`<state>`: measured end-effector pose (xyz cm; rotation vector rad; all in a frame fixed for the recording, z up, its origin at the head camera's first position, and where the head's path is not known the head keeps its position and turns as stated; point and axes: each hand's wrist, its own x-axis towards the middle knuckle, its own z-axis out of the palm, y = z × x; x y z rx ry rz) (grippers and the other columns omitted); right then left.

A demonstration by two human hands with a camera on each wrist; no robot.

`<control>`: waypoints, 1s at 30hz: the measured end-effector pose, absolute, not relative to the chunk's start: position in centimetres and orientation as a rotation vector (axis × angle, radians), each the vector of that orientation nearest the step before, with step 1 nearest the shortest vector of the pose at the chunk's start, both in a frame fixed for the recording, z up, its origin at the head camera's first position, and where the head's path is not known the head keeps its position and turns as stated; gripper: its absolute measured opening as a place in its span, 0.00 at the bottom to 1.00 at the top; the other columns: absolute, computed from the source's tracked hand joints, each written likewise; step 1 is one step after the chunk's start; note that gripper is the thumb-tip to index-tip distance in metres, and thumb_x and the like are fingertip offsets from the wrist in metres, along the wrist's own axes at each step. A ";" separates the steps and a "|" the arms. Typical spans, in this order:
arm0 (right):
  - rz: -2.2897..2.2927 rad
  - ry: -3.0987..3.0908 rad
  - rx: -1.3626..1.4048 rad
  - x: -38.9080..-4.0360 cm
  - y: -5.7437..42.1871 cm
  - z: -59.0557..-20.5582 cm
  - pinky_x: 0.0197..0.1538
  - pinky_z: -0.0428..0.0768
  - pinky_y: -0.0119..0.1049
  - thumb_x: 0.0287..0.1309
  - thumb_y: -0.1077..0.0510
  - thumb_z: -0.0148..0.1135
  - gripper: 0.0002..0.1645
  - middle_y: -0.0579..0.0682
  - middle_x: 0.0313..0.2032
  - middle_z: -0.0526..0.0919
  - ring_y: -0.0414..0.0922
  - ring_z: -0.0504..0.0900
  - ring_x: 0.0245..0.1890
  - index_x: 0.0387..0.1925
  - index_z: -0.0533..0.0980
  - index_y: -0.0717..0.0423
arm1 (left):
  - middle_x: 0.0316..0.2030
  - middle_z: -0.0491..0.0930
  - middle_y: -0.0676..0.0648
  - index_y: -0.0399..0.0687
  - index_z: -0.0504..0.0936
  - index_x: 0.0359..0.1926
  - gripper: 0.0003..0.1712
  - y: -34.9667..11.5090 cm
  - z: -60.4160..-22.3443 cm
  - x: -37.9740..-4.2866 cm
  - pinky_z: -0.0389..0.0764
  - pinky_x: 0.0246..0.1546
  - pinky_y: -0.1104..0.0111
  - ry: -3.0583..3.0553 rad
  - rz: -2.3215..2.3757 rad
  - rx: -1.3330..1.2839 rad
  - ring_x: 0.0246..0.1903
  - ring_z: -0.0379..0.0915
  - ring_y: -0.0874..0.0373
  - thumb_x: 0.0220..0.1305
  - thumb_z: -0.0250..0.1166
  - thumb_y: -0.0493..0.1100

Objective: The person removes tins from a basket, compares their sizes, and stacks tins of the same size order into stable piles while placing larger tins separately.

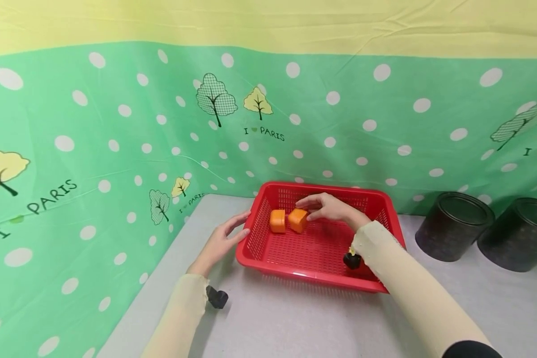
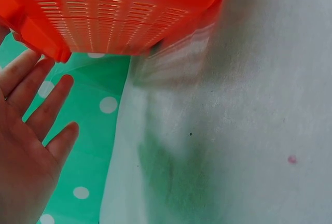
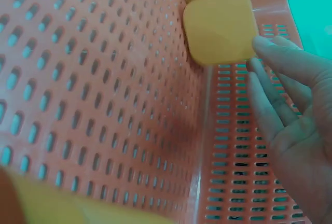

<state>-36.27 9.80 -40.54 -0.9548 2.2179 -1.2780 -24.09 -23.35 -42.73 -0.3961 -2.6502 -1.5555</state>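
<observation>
A red slotted plastic basket (image 1: 313, 276) sits on the table, with two small orange boxes (image 1: 277, 221) with rounded corners near its left end. The right hand (image 1: 328, 208) reaches into the basket beside the right-hand orange box (image 1: 298, 220). In the right wrist view, a fingertip meets the corner of that orange box (image 3: 220, 29), and the other fingers extend loosely. At the basket's left rim, the left hand (image 1: 221, 243) has its fingers spread out. The left wrist view shows the left hand (image 2: 26, 130) with extended fingers near the basket's outer side (image 2: 114, 16); its thumb is mostly out of frame.
Two black cylindrical containers (image 1: 454, 226) stand to the right of the basket on the pale table (image 1: 295, 323). A green polka-dot cloth (image 1: 331, 129) hangs behind and along the left. Black wrist devices (image 1: 217, 298) sit under the sleeves.
</observation>
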 end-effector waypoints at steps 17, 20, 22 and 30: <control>-1.234 2.416 -1.033 -35.9 8.8 -41.4 0.61 0.81 0.53 0.55 0.70 0.69 0.18 0.63 0.53 0.78 0.59 0.78 0.56 0.49 0.83 0.64 | 0.71 0.69 0.41 0.48 0.67 0.72 0.33 -23.2 -42.9 -24.1 0.58 0.75 0.46 -2.635 -1.569 -0.391 0.73 0.60 0.44 0.69 0.64 0.45; -1.212 2.409 -0.999 -35.7 8.7 -41.3 0.60 0.81 0.51 0.56 0.69 0.69 0.16 0.61 0.53 0.79 0.57 0.80 0.55 0.48 0.83 0.62 | 0.70 0.70 0.43 0.52 0.68 0.72 0.33 -23.2 -42.8 -24.1 0.59 0.75 0.47 -2.639 -1.565 -0.393 0.73 0.61 0.45 0.69 0.64 0.47; -1.194 2.396 -0.973 -35.7 8.7 -41.3 0.60 0.82 0.49 0.58 0.67 0.67 0.16 0.60 0.54 0.81 0.56 0.80 0.54 0.49 0.83 0.61 | 0.70 0.70 0.44 0.53 0.68 0.72 0.32 -23.3 -42.8 -24.1 0.59 0.75 0.47 -2.643 -1.564 -0.391 0.73 0.61 0.46 0.69 0.64 0.49; -1.092 2.362 -0.914 -35.5 8.9 -41.6 0.60 0.78 0.40 0.62 0.57 0.67 0.19 0.54 0.54 0.85 0.48 0.81 0.55 0.54 0.82 0.56 | 0.70 0.70 0.45 0.57 0.68 0.72 0.33 -23.3 -42.8 -24.1 0.61 0.74 0.47 -2.668 -1.554 -0.361 0.73 0.61 0.46 0.68 0.64 0.51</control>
